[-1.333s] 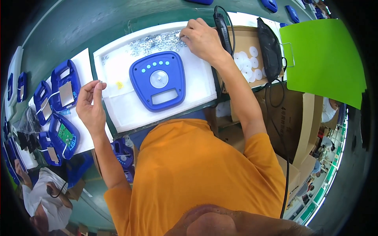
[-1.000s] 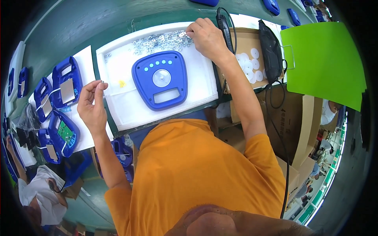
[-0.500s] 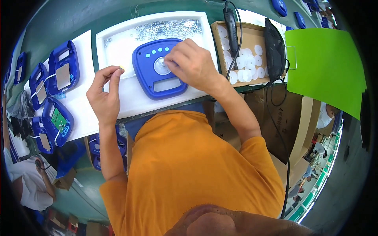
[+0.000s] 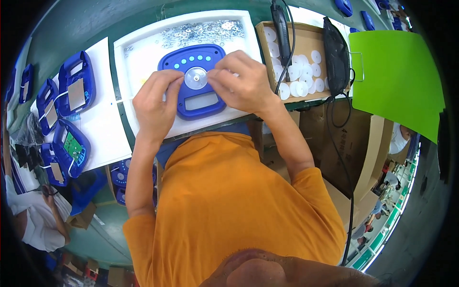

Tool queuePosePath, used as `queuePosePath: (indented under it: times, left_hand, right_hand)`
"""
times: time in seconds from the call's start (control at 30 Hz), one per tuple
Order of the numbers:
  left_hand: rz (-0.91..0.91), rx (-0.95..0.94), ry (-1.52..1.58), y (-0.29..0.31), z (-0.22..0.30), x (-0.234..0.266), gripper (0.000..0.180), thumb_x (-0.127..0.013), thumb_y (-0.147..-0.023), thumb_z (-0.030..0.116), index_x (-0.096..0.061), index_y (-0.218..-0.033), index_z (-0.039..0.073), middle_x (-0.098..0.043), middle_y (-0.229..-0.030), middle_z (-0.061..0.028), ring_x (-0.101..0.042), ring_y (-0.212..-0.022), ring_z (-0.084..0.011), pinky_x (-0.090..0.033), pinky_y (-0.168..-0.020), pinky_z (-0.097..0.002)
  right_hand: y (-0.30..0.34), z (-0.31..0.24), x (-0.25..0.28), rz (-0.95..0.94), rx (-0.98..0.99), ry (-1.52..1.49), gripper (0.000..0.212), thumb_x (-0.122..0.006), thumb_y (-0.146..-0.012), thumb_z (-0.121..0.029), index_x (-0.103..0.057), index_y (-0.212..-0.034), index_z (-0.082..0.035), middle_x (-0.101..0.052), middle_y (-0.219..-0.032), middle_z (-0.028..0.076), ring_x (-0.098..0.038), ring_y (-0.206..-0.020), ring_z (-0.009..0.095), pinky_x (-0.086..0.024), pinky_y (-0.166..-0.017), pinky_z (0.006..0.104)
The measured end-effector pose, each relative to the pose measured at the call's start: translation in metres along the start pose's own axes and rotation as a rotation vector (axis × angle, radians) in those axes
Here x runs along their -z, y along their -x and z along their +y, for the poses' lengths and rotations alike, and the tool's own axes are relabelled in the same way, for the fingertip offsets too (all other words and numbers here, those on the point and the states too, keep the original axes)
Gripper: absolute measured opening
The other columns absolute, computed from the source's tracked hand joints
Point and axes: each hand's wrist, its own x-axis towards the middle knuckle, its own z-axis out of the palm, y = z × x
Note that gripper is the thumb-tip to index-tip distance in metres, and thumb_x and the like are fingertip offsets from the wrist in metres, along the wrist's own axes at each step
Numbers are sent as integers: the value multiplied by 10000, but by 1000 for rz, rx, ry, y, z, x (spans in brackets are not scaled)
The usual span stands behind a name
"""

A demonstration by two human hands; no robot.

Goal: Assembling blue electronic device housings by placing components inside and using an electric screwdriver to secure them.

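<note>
A blue plastic casing (image 4: 198, 51) lies flat in front of me in the white foam tray (image 4: 125, 91). It has a row of light-blue round dots, a rectangular window and a clear round disc (image 4: 195, 78) at its middle. My left hand (image 4: 158, 100) is closed in a pinch, its fingertips at the disc's left edge. Across from it, my right hand (image 4: 243, 82) pinches at the disc's right edge. Whatever is between the fingertips of either hand is hidden or too small to name.
Many small metal rings (image 4: 201, 32) lie along the tray's far side. At right, a cardboard box (image 4: 311, 43) holds white discs (image 4: 301, 71) and a black corded tool (image 4: 281, 33). A black pouch (image 4: 336, 52) and a green sheet (image 4: 392, 76) stand beyond. Blue casings (image 4: 79, 79) sit at left.
My left hand has moved right, from beside the casing to the disc's left edge. My right hand has shifted slightly right, uncovering the disc and another dot.
</note>
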Motion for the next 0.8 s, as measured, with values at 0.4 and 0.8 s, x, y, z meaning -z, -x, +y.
queuePosePath:
  times: [0.4, 0.8]
  left_hand:
    - [-77, -326, -321, -7, 0, -19, 142, -796, -878, 14, -811, -1006, 73, -778, -998, -69, -789, -992, -290, -644, -895, -413]
    - [-188, -422, -495, -4, 13, -7, 242, -784, -901, 16, -867, -1120, 76, -804, -1160, -87, -765, -1221, -314, -621, -1087, -489]
  right_hand:
    - [23, 0, 11, 57, -86, 29, 108, -903, -859, -110, -807, -904, -88, -731, -918, 27, -714, -863, 229, -596, -663, 340]
    - [29, -10, 3, 34, -62, -22, 190, -930, -813, -70, -804, -954, -79, -726, -921, 39, -717, -835, 242, -591, -644, 350]
